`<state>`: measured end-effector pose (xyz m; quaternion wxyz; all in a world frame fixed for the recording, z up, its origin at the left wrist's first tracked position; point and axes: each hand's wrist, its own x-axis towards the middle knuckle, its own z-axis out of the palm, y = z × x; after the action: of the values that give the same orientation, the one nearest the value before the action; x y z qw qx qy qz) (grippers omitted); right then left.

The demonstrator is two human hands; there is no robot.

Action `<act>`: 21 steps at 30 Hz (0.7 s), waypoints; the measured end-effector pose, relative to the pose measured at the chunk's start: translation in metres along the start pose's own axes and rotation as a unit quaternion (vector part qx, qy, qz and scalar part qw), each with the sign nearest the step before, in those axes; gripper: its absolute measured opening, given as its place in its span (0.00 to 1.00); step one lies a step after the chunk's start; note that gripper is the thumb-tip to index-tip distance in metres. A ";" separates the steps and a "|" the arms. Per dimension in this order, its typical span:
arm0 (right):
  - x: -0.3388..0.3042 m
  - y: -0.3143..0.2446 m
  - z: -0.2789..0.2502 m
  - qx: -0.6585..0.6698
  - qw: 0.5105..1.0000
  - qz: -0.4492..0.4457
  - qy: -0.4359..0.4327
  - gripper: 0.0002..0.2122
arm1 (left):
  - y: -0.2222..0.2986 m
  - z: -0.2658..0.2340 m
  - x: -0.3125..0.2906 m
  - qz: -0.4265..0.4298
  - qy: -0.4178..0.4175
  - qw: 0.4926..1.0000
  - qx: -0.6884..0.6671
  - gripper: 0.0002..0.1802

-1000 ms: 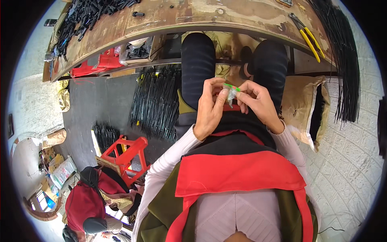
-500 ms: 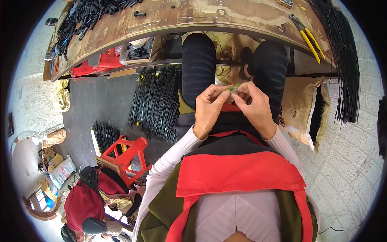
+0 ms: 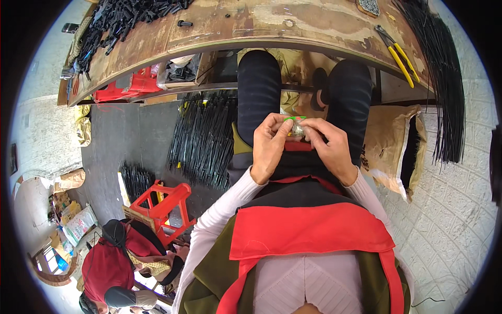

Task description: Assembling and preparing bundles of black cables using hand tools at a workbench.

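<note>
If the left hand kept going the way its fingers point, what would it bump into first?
The left hand points its fingertips right, at the small clear item with a green bit it already pinches. Just past that sits the right hand, so it would probably meet those fingers next.

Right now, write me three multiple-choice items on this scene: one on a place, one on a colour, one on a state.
1. Where do the yellow-handled pliers lie?
A. on the workbench
B. on the floor
C. on the stool

2. What colour is the plastic stool?
A. blue
B. red
C. white

3. How is the small clear piece with a green bit held?
A. by the left hand alone
B. lying loose on the lap
C. pinched between both hands

Key: 1 A, they rest on the bench's right end; 2 B, its frame is red; 3 C, fingers of the left and the right hand meet on it.
</note>
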<state>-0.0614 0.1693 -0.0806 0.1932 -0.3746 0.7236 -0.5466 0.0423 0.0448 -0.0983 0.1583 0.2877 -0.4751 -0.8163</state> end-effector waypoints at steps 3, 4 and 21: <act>-0.002 0.002 -0.003 0.032 0.999 0.038 -0.022 0.07 | 0.001 0.001 0.000 0.002 -0.001 1.000 0.028 0.08; -0.002 0.003 -0.004 0.032 0.998 0.051 -0.029 0.06 | 0.001 0.000 -0.001 -0.009 -0.013 0.999 0.030 0.08; 0.010 0.011 -0.015 0.229 0.939 0.217 -0.139 0.05 | 0.010 -0.008 0.007 -0.090 -0.127 0.986 0.064 0.14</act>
<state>-0.0815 0.1730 -0.0850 0.4863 -0.2259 0.6090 -0.5845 0.0412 0.0303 -0.0949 0.0044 0.2329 -0.5150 -0.8249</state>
